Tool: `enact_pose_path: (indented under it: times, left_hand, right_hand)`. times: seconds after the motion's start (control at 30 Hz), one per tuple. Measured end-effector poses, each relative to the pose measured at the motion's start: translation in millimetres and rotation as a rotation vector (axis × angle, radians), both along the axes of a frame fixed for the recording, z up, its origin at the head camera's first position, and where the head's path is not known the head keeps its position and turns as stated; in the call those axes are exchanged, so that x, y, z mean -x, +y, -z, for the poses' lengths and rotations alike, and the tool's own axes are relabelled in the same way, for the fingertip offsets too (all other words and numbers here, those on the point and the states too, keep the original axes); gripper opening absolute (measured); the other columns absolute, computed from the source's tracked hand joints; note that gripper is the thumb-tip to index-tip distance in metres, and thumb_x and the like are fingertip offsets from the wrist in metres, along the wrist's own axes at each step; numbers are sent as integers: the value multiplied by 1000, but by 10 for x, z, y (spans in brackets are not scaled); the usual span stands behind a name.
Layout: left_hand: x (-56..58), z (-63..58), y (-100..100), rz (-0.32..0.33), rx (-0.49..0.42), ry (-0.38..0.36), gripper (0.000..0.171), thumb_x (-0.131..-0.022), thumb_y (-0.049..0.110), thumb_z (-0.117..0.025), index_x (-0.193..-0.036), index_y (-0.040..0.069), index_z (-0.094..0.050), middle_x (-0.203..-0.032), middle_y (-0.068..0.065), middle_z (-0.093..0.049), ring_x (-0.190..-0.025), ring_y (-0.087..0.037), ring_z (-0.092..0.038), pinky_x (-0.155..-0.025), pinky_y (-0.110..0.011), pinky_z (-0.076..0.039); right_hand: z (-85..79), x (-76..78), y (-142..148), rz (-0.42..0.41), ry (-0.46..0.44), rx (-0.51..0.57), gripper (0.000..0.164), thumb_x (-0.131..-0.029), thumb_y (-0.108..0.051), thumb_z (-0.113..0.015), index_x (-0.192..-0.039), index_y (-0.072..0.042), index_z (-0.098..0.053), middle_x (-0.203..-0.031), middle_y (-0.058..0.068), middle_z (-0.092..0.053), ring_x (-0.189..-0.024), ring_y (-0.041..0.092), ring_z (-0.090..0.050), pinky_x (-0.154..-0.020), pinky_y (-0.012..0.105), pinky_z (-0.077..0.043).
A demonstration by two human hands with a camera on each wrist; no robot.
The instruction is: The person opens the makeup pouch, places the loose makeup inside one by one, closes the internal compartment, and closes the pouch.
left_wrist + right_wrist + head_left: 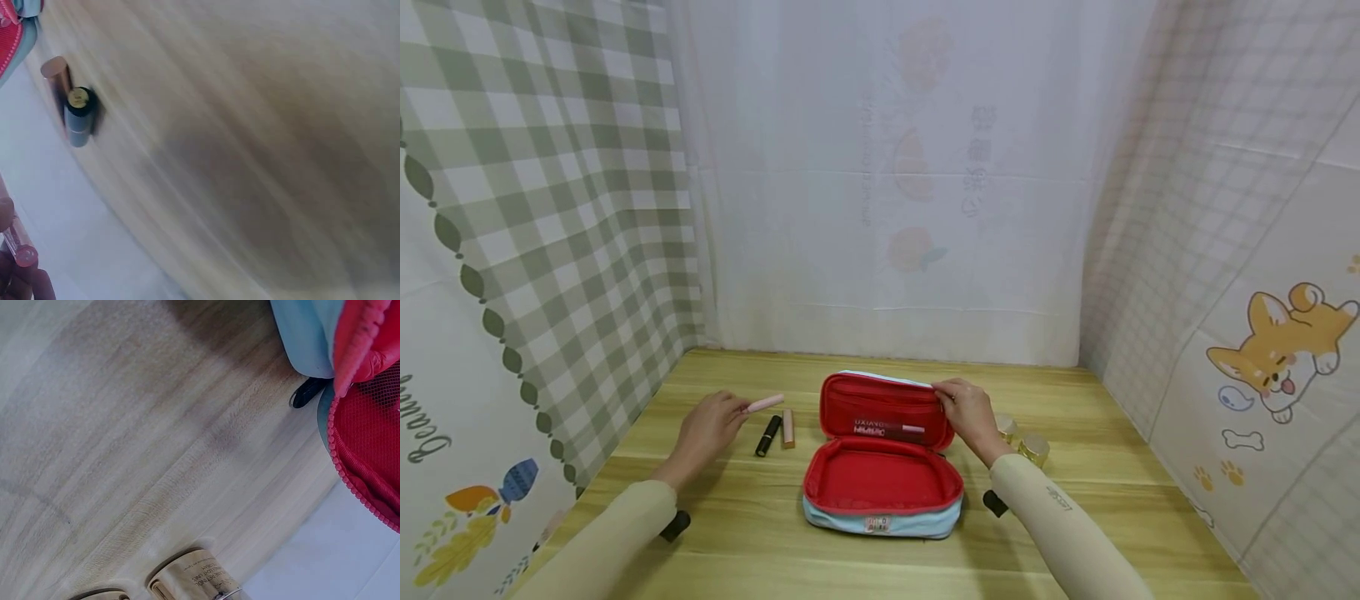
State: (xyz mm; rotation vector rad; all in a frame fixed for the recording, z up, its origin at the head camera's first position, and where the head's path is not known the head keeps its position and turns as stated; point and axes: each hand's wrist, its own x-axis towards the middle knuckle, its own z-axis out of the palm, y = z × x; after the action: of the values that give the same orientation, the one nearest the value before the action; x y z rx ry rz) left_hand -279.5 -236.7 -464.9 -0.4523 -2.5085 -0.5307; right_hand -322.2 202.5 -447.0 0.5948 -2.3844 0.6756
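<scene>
A light blue zip pouch (pixel 880 523) with a red lining lies unzipped on the table, its lid raised. My right hand (pixel 967 415) pinches the lid's upper right edge; that hand is out of sight in the right wrist view, where the pouch's red zipper edge (pixel 337 447) shows. Left of the pouch, my left hand (pixel 711 429) holds a slim pink cosmetic tube (pixel 765 404) above the table between thumb and fingers. Below the tube lie a black lipstick tube (pixel 768 435) and a pink and rose-gold lipstick tube (pixel 787 428), side by side.
Two small gold-coloured jars, the nearer jar (pixel 1033 450) and the farther jar (pixel 1006 427), stand right of the pouch beside my right forearm. The wooden table (pixel 730 542) is bordered by a checked curtain (pixel 587 167) at left and white cloth (pixel 820 275) behind.
</scene>
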Motion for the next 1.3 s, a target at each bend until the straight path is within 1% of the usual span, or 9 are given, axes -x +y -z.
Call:
enact_pose_path:
  times: [0.2,0.33,0.4,0.47,0.63,0.73,0.87,1.17,1.3]
  left_hand:
    - [55,-65,183,63,17,52,19,-81,5,-81,-99,5,-77,-89,-6,-67,-78,-24,-61,-62,-39,-51]
    - [98,-114,327,120,25,119,19,-79,3,-82,-97,6,-78,-90,-6,-67,-79,-25,-62,-65,-41,-52]
    - [121,-142,408,144,22,135,19,-79,3,-82,-97,6,-78,-90,-6,-67,-79,-25,-61,-66,-41,-51]
    - [138,-175,497,161,19,127,18,-81,4,-81,-98,7,-78,-91,-6,-67,-79,-24,-61,-66,-40,-52]
    - [163,-247,712,187,-15,64,18,-84,9,-80,-101,10,-78,-91,-3,-65,-77,-19,-61,-66,-35,-53]
    - [181,-281,829,218,-25,67,17,-83,8,-80,-100,10,-78,-90,-2,-64,-76,-17,-60,-66,-33,-52]
    - [225,-296,972,259,5,95,17,-83,7,-80,-99,11,-78,-88,0,-63,-75,-15,-57,-64,-31,-51]
    - [314,-325,1208,296,83,153,16,-88,10,-76,-104,11,-78,-93,-3,-66,-84,-20,-61,-72,-34,-53]
    - [355,-339,1308,295,138,175,16,-90,12,-74,-105,12,-79,-96,-3,-68,-88,-21,-63,-76,-35,-54]
  right_hand:
    - [2,0,-2,-1,7,-1,18,-88,1,-71,-105,-3,-77,-99,12,-73,-91,29,-70,-79,44,-57]
    - [3,5,-4,-4,15,-5,18,-88,1,-71,-106,-2,-77,-99,13,-73,-91,30,-70,-79,45,-57]
    - [4,9,-3,-6,15,-2,18,-88,1,-71,-105,-2,-77,-99,13,-73,-90,30,-70,-79,46,-57]
    - [2,7,-3,-4,12,4,18,-88,1,-71,-105,-1,-77,-99,13,-73,-90,30,-70,-79,46,-57]
    - [-20,-8,-8,1,-10,25,18,-89,1,-71,-105,-1,-77,-100,13,-73,-92,30,-70,-80,46,-56]
    - [-37,-16,-15,3,-21,29,18,-89,1,-71,-105,-2,-77,-100,13,-73,-92,31,-70,-80,46,-56]
    - [-49,-16,-20,12,-35,30,18,-89,0,-71,-105,-2,-77,-99,13,-73,-92,31,-70,-80,47,-56]
    - [-59,-9,-21,19,-91,63,18,-89,-1,-71,-106,-2,-77,-101,12,-73,-94,31,-69,-82,47,-55]
    - [-56,2,-13,12,-104,81,18,-89,-1,-71,-106,-1,-77,-102,13,-73,-95,31,-69,-82,46,-55]
